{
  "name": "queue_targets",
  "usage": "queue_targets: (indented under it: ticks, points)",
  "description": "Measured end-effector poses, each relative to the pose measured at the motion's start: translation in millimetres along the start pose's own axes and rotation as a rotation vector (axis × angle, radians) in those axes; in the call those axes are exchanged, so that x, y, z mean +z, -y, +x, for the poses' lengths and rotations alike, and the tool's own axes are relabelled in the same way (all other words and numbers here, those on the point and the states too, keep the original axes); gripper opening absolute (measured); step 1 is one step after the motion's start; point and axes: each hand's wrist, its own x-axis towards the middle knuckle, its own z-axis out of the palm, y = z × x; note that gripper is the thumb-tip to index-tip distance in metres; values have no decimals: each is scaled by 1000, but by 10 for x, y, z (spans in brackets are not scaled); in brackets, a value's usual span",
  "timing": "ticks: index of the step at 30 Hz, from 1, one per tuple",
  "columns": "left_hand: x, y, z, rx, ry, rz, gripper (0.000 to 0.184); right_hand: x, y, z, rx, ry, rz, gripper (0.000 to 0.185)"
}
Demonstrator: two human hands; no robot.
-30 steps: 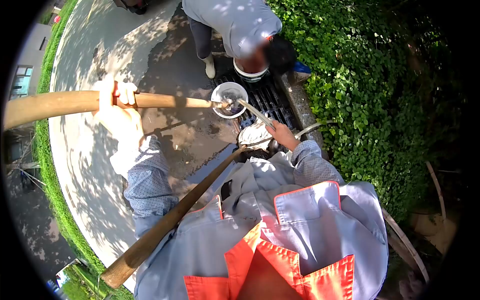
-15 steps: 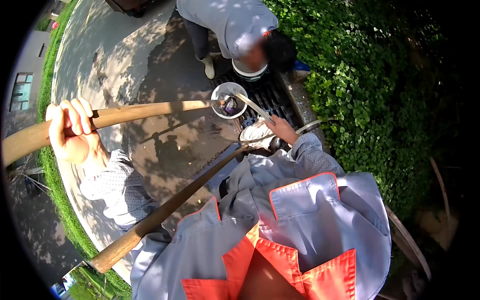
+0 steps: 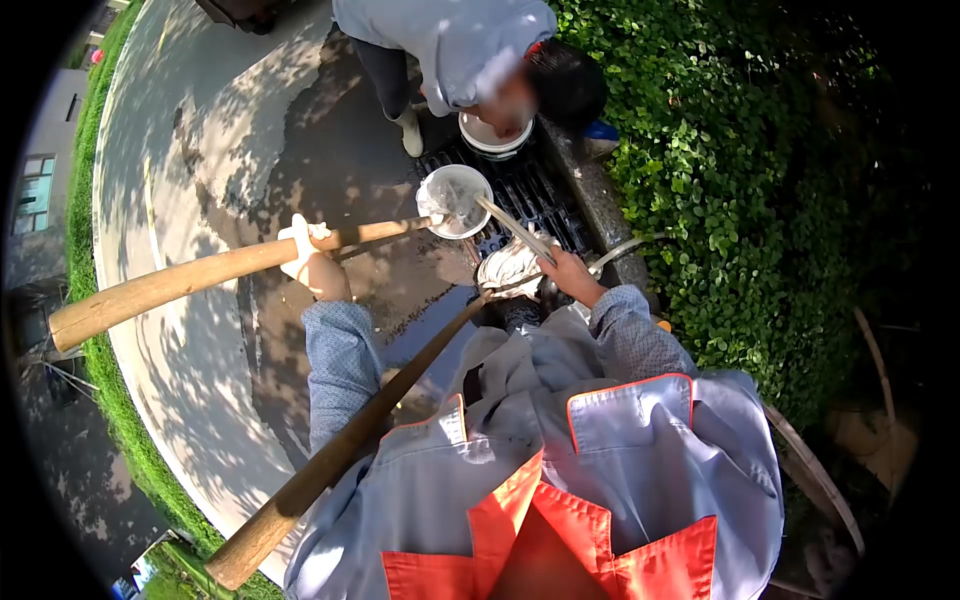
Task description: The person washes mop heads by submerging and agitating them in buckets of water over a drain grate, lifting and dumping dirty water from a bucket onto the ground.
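Observation:
My left hand [image 3: 318, 262] is closed round a long wooden pole [image 3: 190, 276], gripping it partway along. The pole's far end reaches into the white bucket [image 3: 422, 207], which holds cloudy, splashing water. In my right hand [image 3: 572, 277] is a pale hose [image 3: 516, 226], its end pointing into that bucket. White mop strands [image 3: 512, 268] lie by my feet below the right hand. From them a second wooden handle [image 3: 345, 447] slants up past my left side, leaning against my left arm or body.
Ahead, another person [image 3: 440, 45] bends over a second white bucket [image 3: 495, 138]. Both buckets stand at a black drain grate [image 3: 545, 185]. A kerb [image 3: 597, 195] and a leafy hedge [image 3: 690, 180] run along the right. Wet pavement [image 3: 330, 160] lies to the left.
My left hand has shifted down the pole towards the bucket, and the pole's near end has come into view. The bucket's water now looks churned. My right hand still holds the hose there.

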Motion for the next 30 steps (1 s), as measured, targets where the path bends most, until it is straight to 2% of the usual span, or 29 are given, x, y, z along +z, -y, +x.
queue_targets:
  ticks: [2, 4, 7, 12, 14, 16, 17, 20, 23, 25, 26, 28, 30]
  points:
    - [169, -313, 4, 19, 31, -59, 26, 45, -49, -36, -27, -8, -13, 42]
    - [505, -849, -77, 131, 76, -30, 29, 31, -57, -66, -54, -13, -29, 42]
    - [714, -1756, -89, 242, 240, -76, 30, -41, -1, -86, -68, -4, -46, 43]
    - [627, -3184, 62, 321, 656, -163, 29, -233, 137, -113, -15, 65, -7, 42]
    - [421, -3529, 162, 372, 630, -168, 26, -234, 141, -110, -52, 28, -33, 41]
    - [457, -3525, 2, 351, 656, -194, 25, -223, 130, -77, -68, 20, -38, 41]
    - [444, -3429, 53, 368, 817, -181, 27, -212, 100, -46, -65, 35, -33, 41]
    - [546, -2765, -12, 343, 698, -166, 28, -154, 75, 3, -73, 26, -33, 41]
    - [501, -1747, 70, 320, 586, -130, 27, -141, 63, 15, -49, 20, 1, 43]
    - [481, -1089, 40, 231, 419, -14, 26, -192, 166, 5, 9, 50, -7, 44]
    - [450, -761, 40, 148, 356, 25, 24, -128, 51, 41, -39, 18, -18, 44]
    - [218, -115, 141, 34, 342, 62, 21, -51, -36, 90, -50, -1, -8, 44]
    - [63, 184, 220, 43, 288, 122, 18, -18, -19, 73, -59, -36, 12, 42]
